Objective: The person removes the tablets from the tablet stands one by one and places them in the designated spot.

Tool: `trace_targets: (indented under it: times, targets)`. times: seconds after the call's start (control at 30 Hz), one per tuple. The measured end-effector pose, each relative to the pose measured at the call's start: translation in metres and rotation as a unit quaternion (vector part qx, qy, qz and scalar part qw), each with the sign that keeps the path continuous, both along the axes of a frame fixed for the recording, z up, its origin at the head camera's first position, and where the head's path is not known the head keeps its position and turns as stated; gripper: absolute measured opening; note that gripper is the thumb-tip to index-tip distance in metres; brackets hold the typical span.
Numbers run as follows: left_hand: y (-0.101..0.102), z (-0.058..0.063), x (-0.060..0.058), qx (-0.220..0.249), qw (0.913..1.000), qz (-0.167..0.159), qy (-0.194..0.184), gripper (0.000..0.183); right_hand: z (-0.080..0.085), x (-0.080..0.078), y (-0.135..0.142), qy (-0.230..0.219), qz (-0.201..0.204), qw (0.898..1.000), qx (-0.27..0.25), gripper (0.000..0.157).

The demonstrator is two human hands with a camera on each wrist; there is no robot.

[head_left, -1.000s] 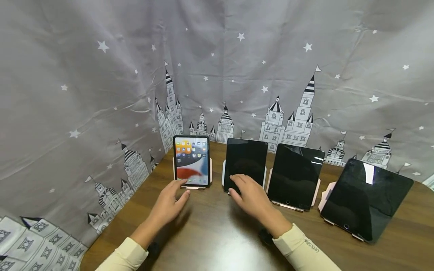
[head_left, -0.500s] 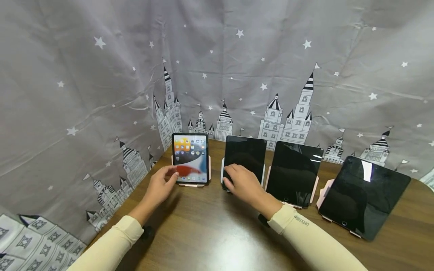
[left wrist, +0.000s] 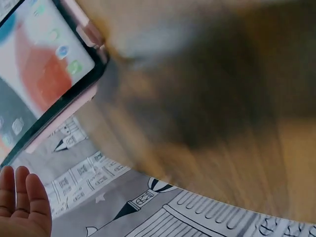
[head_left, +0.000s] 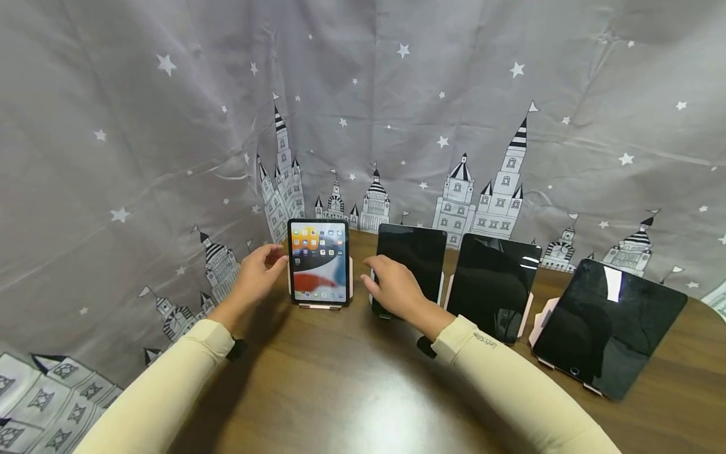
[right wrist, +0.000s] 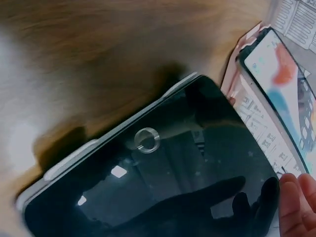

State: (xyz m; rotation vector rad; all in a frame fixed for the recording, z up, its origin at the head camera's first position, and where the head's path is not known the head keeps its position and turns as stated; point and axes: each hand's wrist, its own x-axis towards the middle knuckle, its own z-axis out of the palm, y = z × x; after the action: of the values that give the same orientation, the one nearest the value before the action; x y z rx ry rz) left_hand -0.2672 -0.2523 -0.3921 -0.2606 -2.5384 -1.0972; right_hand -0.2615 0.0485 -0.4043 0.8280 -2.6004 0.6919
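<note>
Clock directions run from the middle of the head view unless said otherwise. The castle-print curtain (head_left: 476,38) fills 12 o'clock; the glossy desk (head_left: 340,372) spreads toward 6, and its smooth top might let a stand slide under a shove. The right sleeve (head_left: 510,384) lies between 4 and 5 o'clock, near the lower edge of the third tablet (head_left: 493,284); an outward swing of the forearm could knock that screen off its rest. The end tablet (head_left: 612,328), at 4, shows its stand only on its own 9 o'clock side, so a bump might tip it.

The lit tablet (head_left: 319,261) leans upright at 8 o'clock. At its 3 is the second tablet (head_left: 420,255), with the right hand (head_left: 397,287) in front: grip wide, nothing held; a careless knuckle could jog it backward. The left hand (head_left: 254,277) is at the lit tablet's 9, grip also wide and unloaded, fingertips just beside the edge; contact is unclear. A one-sided push there could skew it on its pink stand (left wrist: 64,120) or off the small front ledge (head_left: 320,306).
</note>
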Motion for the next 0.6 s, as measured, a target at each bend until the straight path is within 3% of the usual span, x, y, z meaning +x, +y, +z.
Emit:
trace_targets:
  times: [0.27, 0.47, 0.6]
  targets:
    - [-0.002, 0.012, -0.015, 0.011, 0.999, 0.013, -0.042, 0.031, 0.012, -0.018, -0.016, 0.005, 0.003, 1.0, -0.011, 0.029]
    - [0.001, 0.009, -0.021, 0.007, 0.9988, 0.007, -0.049, 0.034, 0.018, -0.026, -0.018, -0.001, -0.021, 0.999, -0.025, 0.028]
    - [-0.002, 0.007, -0.019, 0.022, 0.998, 0.03, -0.05, 0.033, 0.019, -0.031, -0.023, -0.018, -0.02, 0.999, -0.034, 0.028]
